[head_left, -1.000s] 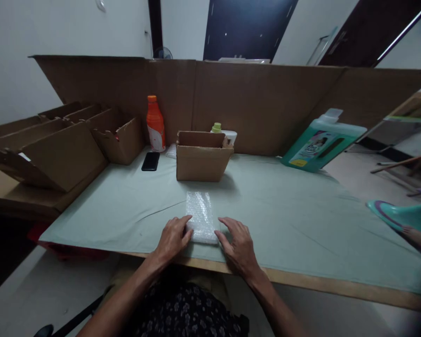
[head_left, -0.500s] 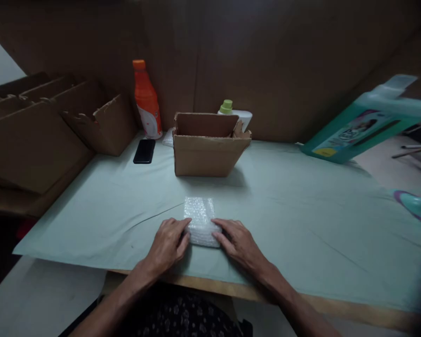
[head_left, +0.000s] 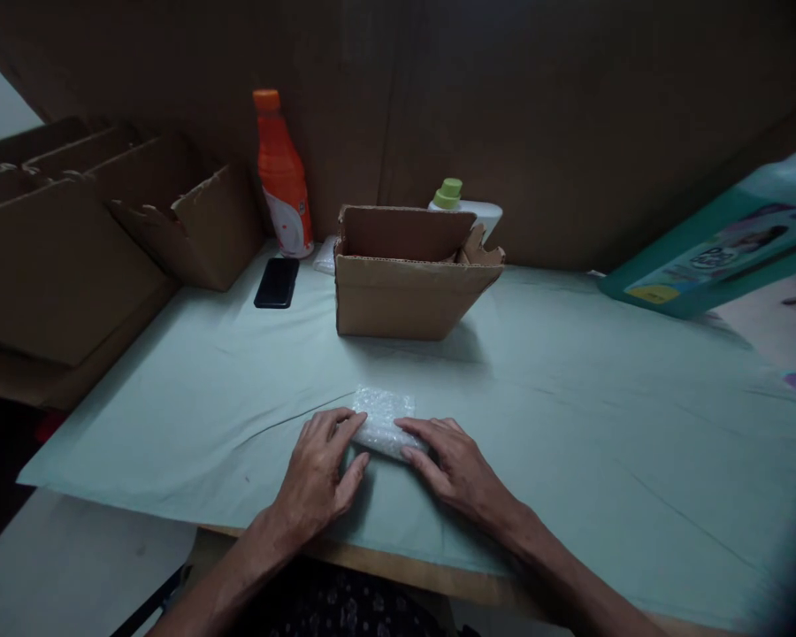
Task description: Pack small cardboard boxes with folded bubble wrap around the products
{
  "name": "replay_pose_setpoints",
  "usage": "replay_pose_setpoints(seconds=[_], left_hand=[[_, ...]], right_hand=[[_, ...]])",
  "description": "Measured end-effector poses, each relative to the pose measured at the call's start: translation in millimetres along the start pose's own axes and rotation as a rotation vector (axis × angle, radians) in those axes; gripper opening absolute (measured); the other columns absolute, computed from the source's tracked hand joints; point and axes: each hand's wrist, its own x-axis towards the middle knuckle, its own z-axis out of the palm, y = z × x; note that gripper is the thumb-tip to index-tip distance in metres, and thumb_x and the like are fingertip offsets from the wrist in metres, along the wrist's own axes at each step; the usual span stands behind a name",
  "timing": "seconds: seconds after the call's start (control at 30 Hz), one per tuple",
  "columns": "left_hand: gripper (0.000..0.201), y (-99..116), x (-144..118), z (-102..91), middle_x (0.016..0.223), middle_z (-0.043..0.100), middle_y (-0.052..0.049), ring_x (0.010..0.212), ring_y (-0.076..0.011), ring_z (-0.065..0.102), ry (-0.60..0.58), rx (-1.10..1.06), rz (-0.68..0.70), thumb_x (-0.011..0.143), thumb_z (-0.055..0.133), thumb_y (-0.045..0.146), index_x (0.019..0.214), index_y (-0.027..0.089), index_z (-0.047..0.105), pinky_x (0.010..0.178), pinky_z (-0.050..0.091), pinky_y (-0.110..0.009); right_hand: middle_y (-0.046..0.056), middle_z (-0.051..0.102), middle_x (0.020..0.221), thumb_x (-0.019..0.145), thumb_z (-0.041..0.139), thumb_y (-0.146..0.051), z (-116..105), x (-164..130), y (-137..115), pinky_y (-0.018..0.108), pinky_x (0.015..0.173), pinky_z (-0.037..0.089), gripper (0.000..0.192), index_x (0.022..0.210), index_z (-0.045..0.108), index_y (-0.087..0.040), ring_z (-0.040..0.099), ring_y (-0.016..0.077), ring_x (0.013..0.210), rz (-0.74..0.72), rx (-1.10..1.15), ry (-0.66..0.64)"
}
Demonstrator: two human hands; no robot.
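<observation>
While both hands press down on it, the small clear bubble-wrap bundle [head_left: 383, 419] lies on the pale green cloth-covered counter [head_left: 570, 398], near the front edge and well short of the open brown cardboard box [head_left: 408, 281] beyond it. The left hand [head_left: 320, 467] lies flat with loosely spread fingers, its fingertips on the bundle's left end; the right hand [head_left: 452, 463] is likewise flat, its fingertips on the near right edge. Neither hand is closed around the bundle. To roll the wrap well, I judge that both hands should push evenly so the 2 ends stay level, with light pressure so the roll keeps tight without crushing the bubbles. The bundle's long axis runs roughly left to right, tilted slightly so its right end sits a little nearer. At the far left stand an orange plastic bottle [head_left: 281, 181] and a black phone [head_left: 277, 282].
</observation>
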Motion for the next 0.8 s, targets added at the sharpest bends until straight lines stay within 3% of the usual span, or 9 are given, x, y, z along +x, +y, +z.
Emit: replay_pose_setpoints(seconds=[0.23,0.33,0.4,0.5,0.63,0.7,0.8], left_hand=[[0.041,-5.5,21.4,17.6,0.121,0.063,-0.014,0.111,-0.0292,0.057,-0.017,0.141,-0.120,0.092,0.053,0.021,0.132,0.016,0.054,0.097,0.050,-0.049],[0.044,-7.7,18.5,12.4,0.126,0.060,-0.014,0.116,-0.0290,0.056,0.017,0.143,-0.082,0.090,0.056,0.022,0.134,0.018,0.051,0.099,0.050,-0.049],[0.047,-5.1,23.5,0.2,0.133,0.057,-0.015,0.122,-0.0293,0.054,0.093,0.157,-0.020,0.091,0.057,0.022,0.137,0.019,0.049,0.102,0.049,-0.049],[0.051,6.1,59.7,-26.8,0.144,0.050,-0.017,0.134,-0.0298,0.047,0.243,0.229,0.128,0.092,0.055,0.018,0.142,0.020,0.044,0.108,0.044,-0.049],[0.056,19.4,144.8,-55.9,0.148,0.050,-0.018,0.145,-0.0320,0.036,0.352,0.374,0.303,0.090,0.052,0.011,0.145,0.013,0.042,0.116,0.034,-0.049],[0.045,19.5,175.9,-60.6,0.133,0.062,-0.016,0.137,-0.0323,0.046,0.349,0.441,0.308,0.090,0.050,0.010,0.134,0.012,0.055,0.112,0.036,-0.049],[0.023,12.7,185.5,-55.4,0.100,0.072,-0.009,0.114,-0.0284,0.061,0.363,0.482,0.353,0.093,0.049,0.010,0.101,0.017,0.069,0.107,0.039,-0.049]], right_hand=[[0.020,0.057,0.142,0.090,0.061,-0.027,-0.8,33.2,18.5,0.052,0.104,0.041,0.038,0.125,0.065,-0.013,0.050,0.0339,0.131,0.120,-0.208,-0.092],[0.016,0.063,0.134,0.088,0.060,-0.023,-4.7,34.4,15.4,0.048,0.101,0.044,0.021,0.106,0.068,-0.017,0.056,0.0296,0.124,0.093,-0.095,-0.156],[0.011,0.070,0.115,0.087,0.060,-0.022,-8.8,30.9,10.5,0.043,0.092,0.048,0.015,0.101,0.064,-0.019,0.063,0.0254,0.105,0.105,0.008,-0.174],[0.007,0.071,0.103,0.085,0.060,-0.021,-13.7,25.1,6.6,0.038,0.083,0.051,0.025,0.110,0.060,-0.020,0.065,0.0218,0.089,0.168,0.098,-0.185],[0.011,0.072,0.112,0.085,0.062,-0.022,-27.5,20.7,11.6,0.042,0.089,0.051,0.041,0.125,0.061,-0.021,0.065,0.0260,0.101,0.156,0.029,-0.174],[0.010,0.074,0.106,0.085,0.064,-0.026,-47.7,18.3,14.5,0.043,0.087,0.053,0.029,0.114,0.069,-0.021,0.066,0.0268,0.098,0.121,-0.005,-0.169],[0.007,0.075,0.095,0.088,0.065,-0.040,-98.0,15.5,14.1,0.036,0.070,0.056,0.022,0.103,0.074,-0.025,0.069,0.0230,0.082,0.103,0.059,-0.039]])
